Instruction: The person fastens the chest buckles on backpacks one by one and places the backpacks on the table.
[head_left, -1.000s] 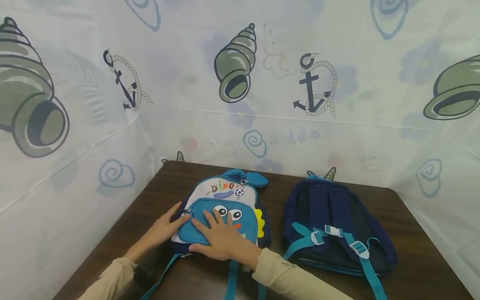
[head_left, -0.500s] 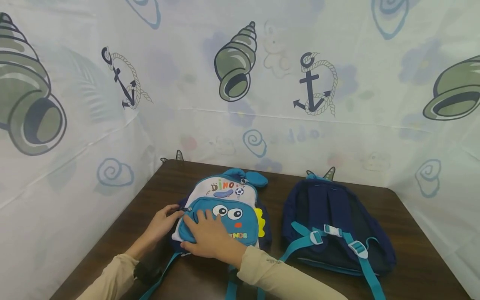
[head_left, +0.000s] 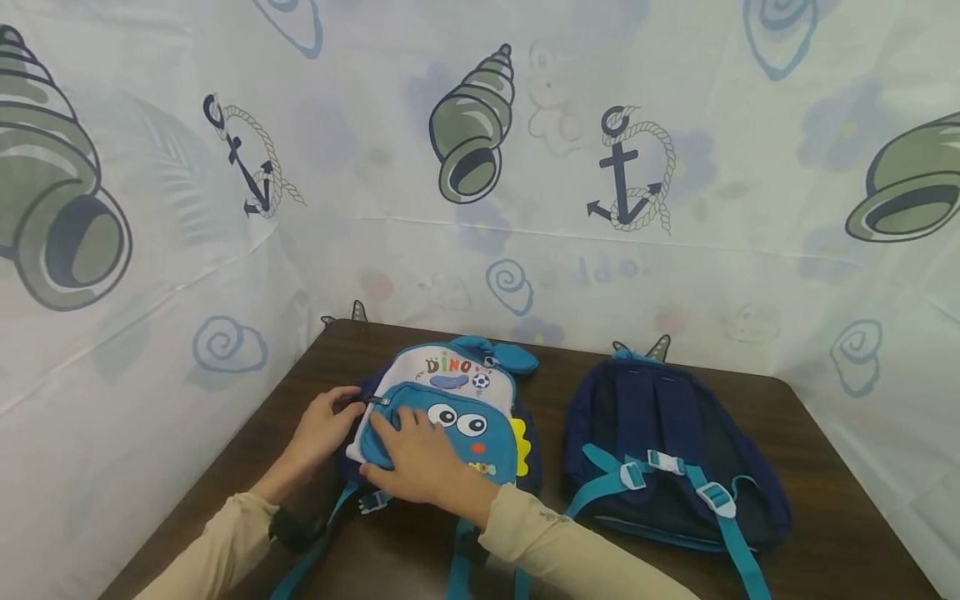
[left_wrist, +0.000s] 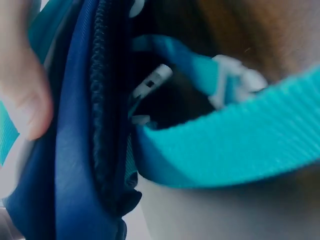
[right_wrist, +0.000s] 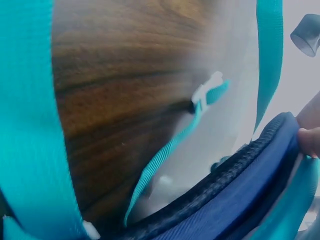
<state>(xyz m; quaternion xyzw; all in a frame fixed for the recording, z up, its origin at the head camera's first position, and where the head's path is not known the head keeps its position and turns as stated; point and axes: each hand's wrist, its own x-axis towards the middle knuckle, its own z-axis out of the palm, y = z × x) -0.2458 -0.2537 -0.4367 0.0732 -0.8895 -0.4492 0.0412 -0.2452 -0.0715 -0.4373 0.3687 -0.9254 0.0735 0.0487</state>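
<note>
A small dinosaur backpack [head_left: 450, 385] lies on the table, its blue front pocket with cartoon eyes facing up. My left hand [head_left: 318, 429] is at the pocket's left edge, thumb and finger pinching the zipper pull [head_left: 377, 401]. Across the pocket's lower left rests my right hand [head_left: 423, 462], fingers spread on the fabric. The left wrist view gives the backpack's navy side [left_wrist: 75, 135] close up, with a blurred thumb [left_wrist: 30, 95] beside it. In the right wrist view, fingertips [right_wrist: 310, 135] touch the backpack's navy edge [right_wrist: 250, 175].
A second navy backpack [head_left: 675, 450] lies to the right, straps up and buckled. Teal straps [head_left: 461, 558] trail from the dinosaur backpack toward the front of the dark wooden table [head_left: 832, 508]. Patterned white cloth [head_left: 555, 275] encloses the table behind and at the sides.
My left hand and the zipper pull have moved up a little along the pocket's left edge. My right hand has slid left, uncovering the cartoon eyes. The backpack has shifted slightly away.
</note>
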